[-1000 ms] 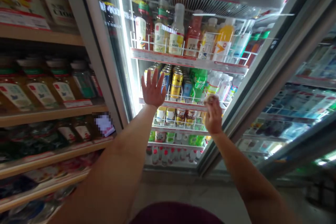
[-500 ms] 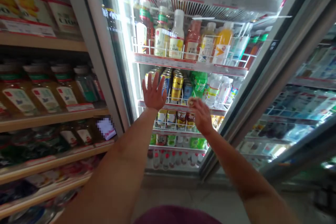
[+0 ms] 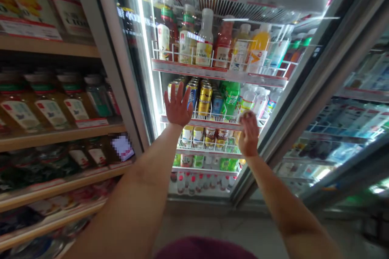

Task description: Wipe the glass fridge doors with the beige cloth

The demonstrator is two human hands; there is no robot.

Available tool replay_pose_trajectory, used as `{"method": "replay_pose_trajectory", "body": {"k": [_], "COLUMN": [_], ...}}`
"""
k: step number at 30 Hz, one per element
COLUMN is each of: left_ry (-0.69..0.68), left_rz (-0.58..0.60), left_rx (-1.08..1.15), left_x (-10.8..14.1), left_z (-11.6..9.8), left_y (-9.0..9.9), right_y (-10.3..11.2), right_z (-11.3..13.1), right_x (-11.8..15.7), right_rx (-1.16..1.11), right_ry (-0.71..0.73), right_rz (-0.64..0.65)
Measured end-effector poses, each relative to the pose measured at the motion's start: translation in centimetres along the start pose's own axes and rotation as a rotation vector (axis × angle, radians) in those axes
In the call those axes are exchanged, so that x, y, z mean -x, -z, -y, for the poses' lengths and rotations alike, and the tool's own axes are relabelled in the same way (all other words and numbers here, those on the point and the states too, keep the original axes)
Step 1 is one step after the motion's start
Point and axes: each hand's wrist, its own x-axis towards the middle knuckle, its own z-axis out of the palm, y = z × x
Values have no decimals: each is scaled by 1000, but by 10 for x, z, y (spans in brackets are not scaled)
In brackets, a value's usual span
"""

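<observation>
My left hand [image 3: 178,106] is flat with its fingers spread, in front of the left part of a lit glass-door cooler, over some cans. Farther right, my right hand [image 3: 249,134] has its fingers curled round something small and light brown [image 3: 246,115], perhaps a cloth; blur hides its exact form. Behind the hands are a gold can [image 3: 205,100], a green bottle [image 3: 230,99] and clear bottles with pale labels [image 3: 248,99]. Several juice bottles, one of them orange [image 3: 258,50], stand on the shelf above.
Wooden shelves [image 3: 60,133] with bottles run along the left side. A metal door frame [image 3: 316,68] slants down on the right, with another stocked cooler [image 3: 343,119] beyond it. Pale floor [image 3: 209,226] shows below the cooler.
My right hand has moved to the right, from in front of the green bottle to the clear bottles, with the light brown thing still in it. My left hand stays almost in place.
</observation>
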Motion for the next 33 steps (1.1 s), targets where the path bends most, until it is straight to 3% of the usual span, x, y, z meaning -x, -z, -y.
{"method": "replay_pose_trajectory", "body": {"k": [2, 4, 6, 9, 11, 13, 16, 18, 20, 24, 26, 28, 31, 33], "left_ry": [-2, -9, -12, -43, -59, -53, -21, 3, 8, -14, -15, -11, -20, -16], "left_rz": [-1, -2, -4, -23, -40, -38, -10, 7, 12, 2, 2, 2, -15, -19], "left_rx": [-4, -14, -22, -27, -28, -23, -2, 8, 13, -7, -5, -5, -22, -20], "left_x": [0, 0, 0, 1, 1, 0, 0, 0, 0, 1, 1, 1, 1, 0], "left_z": [0, 1, 1, 2, 2, 2, 0, 0, 0, 1, 2, 2, 1, 1], "left_y": [0, 0, -1, -1, -1, 0, 1, 1, 1, -1, -1, -1, -1, 0], "right_y": [3, 7, 13, 23, 27, 29, 27, 26, 25, 23, 19, 15, 8, 5], "right_z": [13, 12, -5, -39, -49, -43, -20, -14, -22, -57, -60, -47, -14, 1], "right_x": [34, 43, 27, -8, -11, 11, 62, 78, 67, 2, -14, -6, 30, 41], "right_rx": [-27, -20, 24, 94, 126, 135, 73, 40, 48, 123, 151, 129, 33, -6], "right_ry": [161, 234, 172, -9, -103, -137, -44, 9, 7, -165, -236, -181, 30, 98], "right_rz": [231, 353, 247, -54, -123, -79, 122, 227, 206, -89, -175, -123, 91, 191]}}
